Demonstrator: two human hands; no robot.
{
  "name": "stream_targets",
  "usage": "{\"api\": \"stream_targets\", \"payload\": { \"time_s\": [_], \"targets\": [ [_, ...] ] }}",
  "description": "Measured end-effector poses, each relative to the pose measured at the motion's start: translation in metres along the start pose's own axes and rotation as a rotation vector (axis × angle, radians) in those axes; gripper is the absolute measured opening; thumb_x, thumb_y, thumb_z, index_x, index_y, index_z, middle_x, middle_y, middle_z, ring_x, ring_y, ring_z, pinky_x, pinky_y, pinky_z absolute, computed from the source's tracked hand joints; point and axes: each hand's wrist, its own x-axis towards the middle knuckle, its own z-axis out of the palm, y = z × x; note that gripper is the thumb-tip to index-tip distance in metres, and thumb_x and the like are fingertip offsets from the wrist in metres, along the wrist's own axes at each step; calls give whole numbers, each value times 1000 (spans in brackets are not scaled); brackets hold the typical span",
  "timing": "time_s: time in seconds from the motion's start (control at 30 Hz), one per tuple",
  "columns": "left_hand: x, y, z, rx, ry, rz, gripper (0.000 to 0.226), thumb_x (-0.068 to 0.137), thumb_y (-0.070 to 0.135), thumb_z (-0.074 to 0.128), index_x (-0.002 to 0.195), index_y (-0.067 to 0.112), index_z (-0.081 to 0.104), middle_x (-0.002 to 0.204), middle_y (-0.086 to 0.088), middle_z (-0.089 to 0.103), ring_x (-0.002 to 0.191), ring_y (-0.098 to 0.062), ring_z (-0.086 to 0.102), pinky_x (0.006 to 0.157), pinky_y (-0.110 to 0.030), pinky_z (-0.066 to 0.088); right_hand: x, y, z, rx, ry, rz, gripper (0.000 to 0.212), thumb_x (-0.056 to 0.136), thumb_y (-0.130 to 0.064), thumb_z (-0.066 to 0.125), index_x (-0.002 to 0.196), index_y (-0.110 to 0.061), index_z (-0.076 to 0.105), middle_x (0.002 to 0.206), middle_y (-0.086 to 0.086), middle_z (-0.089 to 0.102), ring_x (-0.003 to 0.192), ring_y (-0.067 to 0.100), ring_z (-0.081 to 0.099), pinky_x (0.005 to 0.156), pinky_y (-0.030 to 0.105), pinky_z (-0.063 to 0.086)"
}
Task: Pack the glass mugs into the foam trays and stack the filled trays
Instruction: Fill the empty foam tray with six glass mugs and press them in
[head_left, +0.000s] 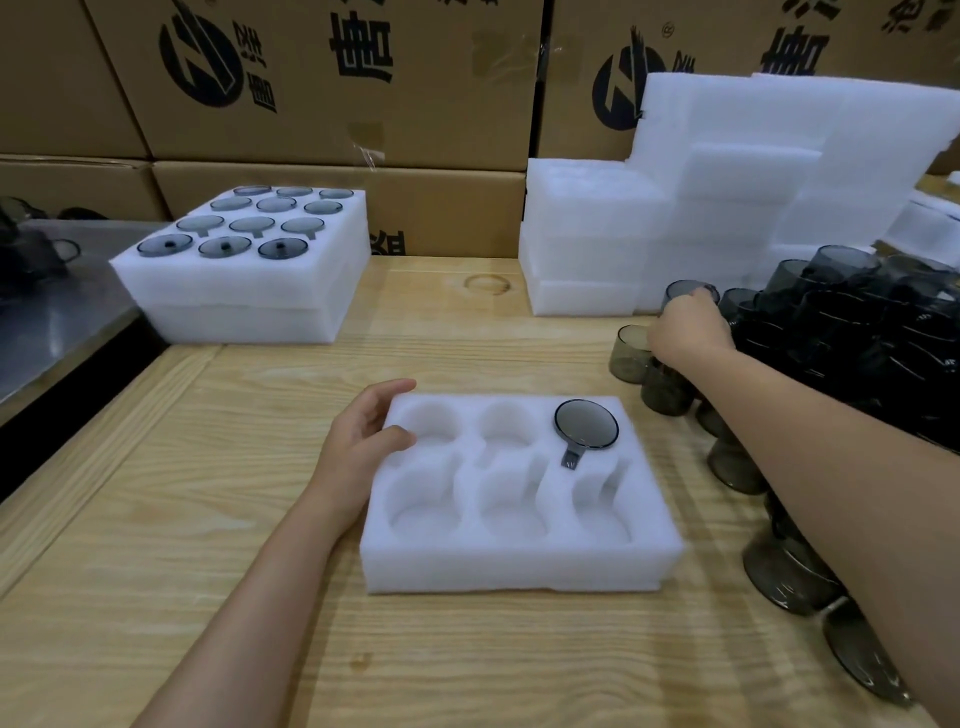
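Cardboard boxes (322, 83) wall off the back of a pale wooden desk (260, 571). The open tray (519, 571) sits square in front of the person, its long side running left to right, two rows of three cells.

The left hand (358, 441) grips the tray's far-left corner, thumb laid on the top face and fingers curled round the far edge, so that side is steadied. One packed mug (587, 423) fills the far-right cell, its handle lying in the slot that points toward the person. The other five cells are bare.

The right hand (685, 332) is stretched out past the tray's far-right corner, to the near edge of the pile (857, 332) of dark mugs. Its back faces the camera and the fingers are hidden, so I cannot tell whether it already pinches the far mug (688, 288) whose rim shows just behind the knuckles.

What counts next, by my reading: the mugs all lie to the right and beyond the tray, so the right hand is the nearer one by far, and the carry runs back and leftward toward the middle far cell (506, 421). The handle would have to turn toward the person to meet its slot.

A stack (244, 291) of filled trays waits far left; spare foam (587, 234) stands behind
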Motion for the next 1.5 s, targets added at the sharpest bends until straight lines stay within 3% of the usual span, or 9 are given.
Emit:
{"api": "stream_targets", "payload": {
  "time_s": [0.23, 0.4, 0.53, 0.67, 0.87, 1.0, 1.1, 1.23, 1.5],
  "targets": [
    [1, 1, 0, 2, -1, -6, 52, 61, 8, 60, 113, 19, 63, 94, 1, 66, 79, -8, 66, 62, -21, 53, -21, -19, 1, 91, 203, -124, 16, 92, -9, 42, 96, -1, 55, 113, 24, 51, 97, 38, 53, 72, 34, 37],
    [-1, 1, 0, 1, -1, -11, 51, 62, 9, 60, 112, 21, 63, 95, 2, 66, 79, -7, 66, 62, -20, 52, -65, -37, -6, 346, 330, -226, 40, 85, -33, 62, 110, -10, 40, 95, 7, 50, 88, 33, 54, 65, 33, 32],
    [-1, 2, 1, -1, -5, -21, 51, 62, 10, 60, 112, 21, 62, 98, 0, 65, 82, -9, 66, 63, -21, 52, -101, -36, -9, 438, 304, -260, 77, 75, -54, 70, 134, -15, 40, 123, 7, 55, 114, 28, 49, 86, 36, 39],
    [-2, 4, 1, 6, -8, -32, 51, 62, 12, 60, 111, 24, 62, 100, 0, 64, 84, -11, 65, 63, -22, 52, -127, -29, -5, 509, 363, -269, 63, 77, -52, 68, 128, -17, 53, 104, -1, 52, 102, 19, 49, 79, 24, 32],
    [-1, 4, 0, 11, -11, -31, 50, 62, 11, 60, 110, 24, 63, 98, -1, 64, 81, -10, 65, 63, -22, 52, -135, -22, -7, 657, 243, -289, 54, 76, -37, 72, 127, -33, 54, 96, -16, 32, 90, 2, 45, 84, 11, 33],
    [-1, 2, 0, 2, -7, -21, 50, 62, 10, 60, 110, 23, 64, 94, 4, 65, 80, -8, 66, 62, -21, 52, -136, -20, -9, 684, 120, -362, 52, 76, -30, 73, 124, -41, 54, 124, -6, 32, 104, -16, 39, 85, 1, 30],
    [0, 2, 0, 0, -8, -20, 50, 63, 9, 60, 110, 23, 64, 91, 7, 67, 79, -7, 66, 61, -20, 52, -138, -25, -12, 608, 25, -467, 56, 76, -31, 72, 127, -44, 51, 128, -9, 40, 113, 2, 42, 89, 16, 35],
    [0, 1, -1, 9, -8, -18, 50, 63, 10, 60, 110, 24, 64, 95, 5, 66, 80, -7, 66, 61, -20, 52, -139, -34, -10, 538, -128, -642, 65, 78, -33, 73, 135, -45, 43, 111, -22, 46, 92, -18, 43, 79, 0, 32],
    [0, 1, 0, -5, -3, -20, 50, 61, 8, 59, 109, 22, 63, 96, 1, 64, 80, -8, 65, 63, -21, 52, -133, -51, 4, 338, -276, -778, 66, 84, -18, 69, 138, -42, 41, 129, -15, 36, 114, -2, 35, 80, 7, 28]
  ]
}}
